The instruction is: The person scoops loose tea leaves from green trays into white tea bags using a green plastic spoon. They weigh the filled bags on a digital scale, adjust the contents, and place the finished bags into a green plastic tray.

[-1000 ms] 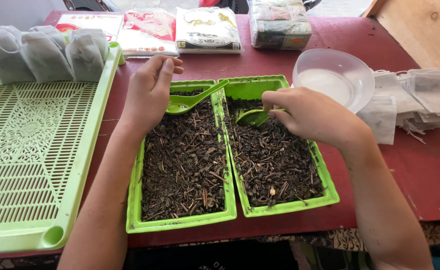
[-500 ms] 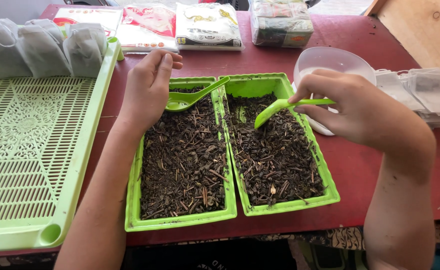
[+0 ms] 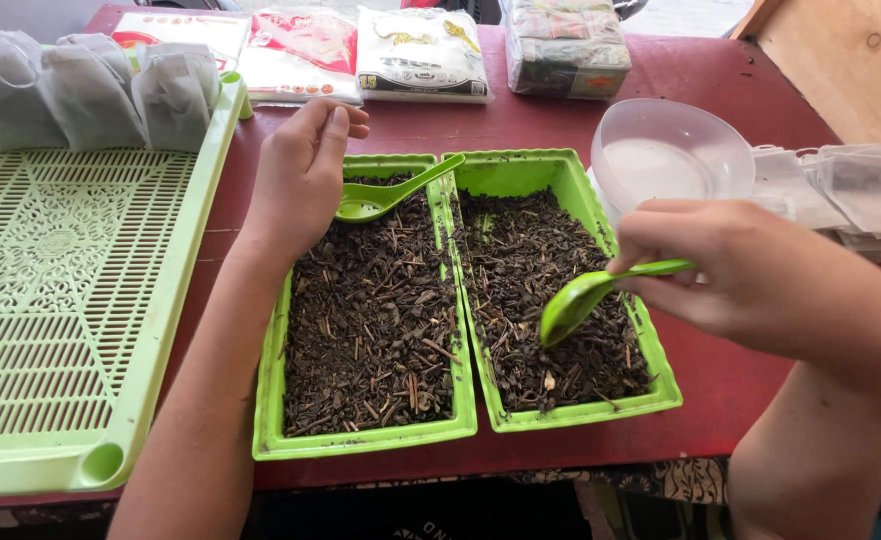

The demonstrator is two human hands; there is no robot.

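Two green trays of dark dried leaves sit side by side, the left tray [image 3: 265, 440] and the right tray [image 3: 530, 168]. My right hand [image 3: 730, 265] grips a green spoon [image 3: 585, 297] over the right tray, its bowl tilted down just above the leaves. My left hand [image 3: 300, 170] rests on the far left corner of the left tray, fingers loosely curled, holding nothing. A second green spoon [image 3: 385, 197] lies in the left tray beside that hand.
A large green slatted tray [image 3: 50, 300] at left carries several filled white tea bags [image 3: 90, 90]. A clear plastic bowl [image 3: 670, 160] stands right of the trays, with empty white bags [image 3: 840, 190] beyond. Printed packets [image 3: 420, 50] line the red table's far edge.
My right hand has lifted the green spoon out of the far end of the right tray and carried it toward me and to the right. My left hand stayed put.
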